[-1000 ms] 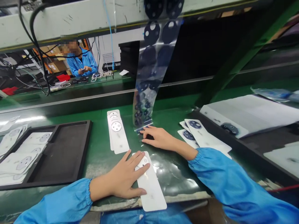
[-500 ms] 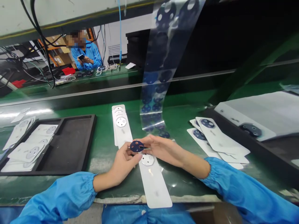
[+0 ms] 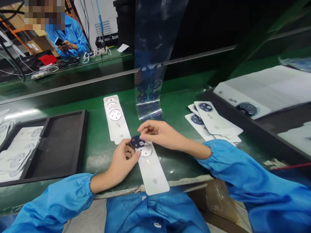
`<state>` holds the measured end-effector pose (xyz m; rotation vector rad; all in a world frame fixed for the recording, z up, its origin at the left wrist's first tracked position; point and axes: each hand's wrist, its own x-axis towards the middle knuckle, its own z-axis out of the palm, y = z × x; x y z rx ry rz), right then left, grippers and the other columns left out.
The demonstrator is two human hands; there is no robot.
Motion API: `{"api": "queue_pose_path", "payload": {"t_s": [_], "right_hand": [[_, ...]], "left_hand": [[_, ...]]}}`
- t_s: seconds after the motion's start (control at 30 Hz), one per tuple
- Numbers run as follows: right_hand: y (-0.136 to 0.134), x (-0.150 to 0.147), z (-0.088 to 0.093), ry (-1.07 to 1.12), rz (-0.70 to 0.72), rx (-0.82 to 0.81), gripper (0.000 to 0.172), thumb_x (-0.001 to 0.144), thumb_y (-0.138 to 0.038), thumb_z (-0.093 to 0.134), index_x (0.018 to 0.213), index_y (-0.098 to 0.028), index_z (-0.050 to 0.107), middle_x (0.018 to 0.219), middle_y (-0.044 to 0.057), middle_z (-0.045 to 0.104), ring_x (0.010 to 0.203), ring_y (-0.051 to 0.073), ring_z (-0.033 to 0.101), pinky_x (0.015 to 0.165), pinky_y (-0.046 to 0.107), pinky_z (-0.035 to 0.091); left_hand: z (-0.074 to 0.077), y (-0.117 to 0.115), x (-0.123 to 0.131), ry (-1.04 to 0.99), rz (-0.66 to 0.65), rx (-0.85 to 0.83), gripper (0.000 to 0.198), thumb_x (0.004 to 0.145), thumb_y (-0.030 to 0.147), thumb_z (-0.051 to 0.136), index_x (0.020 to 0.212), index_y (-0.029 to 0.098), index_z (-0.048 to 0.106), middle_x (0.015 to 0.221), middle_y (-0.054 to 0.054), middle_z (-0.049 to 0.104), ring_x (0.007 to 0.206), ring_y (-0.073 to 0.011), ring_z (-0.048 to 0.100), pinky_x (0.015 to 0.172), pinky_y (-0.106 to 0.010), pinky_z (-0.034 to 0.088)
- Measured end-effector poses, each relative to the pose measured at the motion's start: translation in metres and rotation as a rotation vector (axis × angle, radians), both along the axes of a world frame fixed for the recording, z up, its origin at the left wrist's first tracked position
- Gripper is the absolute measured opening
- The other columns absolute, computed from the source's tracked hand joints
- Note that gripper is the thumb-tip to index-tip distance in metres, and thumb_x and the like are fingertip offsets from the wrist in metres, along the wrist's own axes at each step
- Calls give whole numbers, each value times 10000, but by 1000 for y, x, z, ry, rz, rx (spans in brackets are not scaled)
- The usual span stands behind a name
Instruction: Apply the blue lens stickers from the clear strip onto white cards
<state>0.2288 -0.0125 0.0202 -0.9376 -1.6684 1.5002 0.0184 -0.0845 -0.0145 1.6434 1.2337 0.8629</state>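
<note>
A dark blue disc with holes point(image 3: 136, 141) is at the fingertips of both hands, over the top end of a white panel. My left hand point(image 3: 120, 163) is closed, pinching the disc's left side. From the right, my right hand point(image 3: 161, 134) has its thumb and index finger together at the disc's upper right edge. Beneath lies the white panel point(image 3: 155, 176), its silvery round area partly covered by the disc. Its lower end reaches the table's front edge. Farther back, several overlapping white panels point(image 3: 120, 127) show silvery round areas.
A clear film strip with dark blue discs point(image 3: 148, 97) hangs to the table behind my hands. At left, a black tray point(image 3: 65, 139) holds white panels. Panels with dark blue discs point(image 3: 216, 121) lie at right, beside another black tray point(image 3: 274, 142). Across the bench, a person point(image 3: 70, 35) holds a phone.
The view has shifted, so the scene sits higher and further left. My right hand has lifted and its fingers have curled together at the disc's edge; the disc stays at my left fingertips.
</note>
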Motion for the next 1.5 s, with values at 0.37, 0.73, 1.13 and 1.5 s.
{"api": "queue_pose_path", "payload": {"t_s": [0.37, 0.73, 1.13, 1.5], "right_hand": [[22, 19, -4, -210, 331, -246, 244, 814, -378, 774, 896, -149, 752, 750, 27, 724, 694, 142, 642, 646, 269, 472], [25, 19, -14, -307, 343, -207, 228, 818, -369, 750, 905, -161, 779, 724, 21, 722, 661, 134, 629, 590, 254, 432], [23, 18, -15, -323, 320, -217, 183, 829, -340, 734, 873, -164, 752, 692, 22, 727, 648, 144, 657, 592, 258, 464], [24, 18, -17, -324, 324, -225, 185, 842, -337, 734, 891, -162, 763, 675, 20, 718, 631, 138, 650, 580, 254, 462]], "left_hand": [[-4, -46, -2, 702, -680, 926, 523, 967, 551, 525, 1162, 79, 638, 1296, -241, 602, 1257, -479, 531, 984, -618, 467], [-4, -51, -2, 877, -588, 1025, 398, 948, 134, 481, 1309, 32, 612, 1146, -156, 658, 1202, -416, 602, 998, -580, 508], [-1, -51, -1, 913, -594, 1012, 414, 985, 149, 423, 1344, 47, 604, 1250, -159, 631, 1223, -383, 594, 1010, -547, 500], [-1, -51, -1, 912, -596, 1007, 409, 975, 139, 441, 1336, 37, 604, 1217, -158, 642, 1214, -399, 594, 1032, -566, 475]]}}
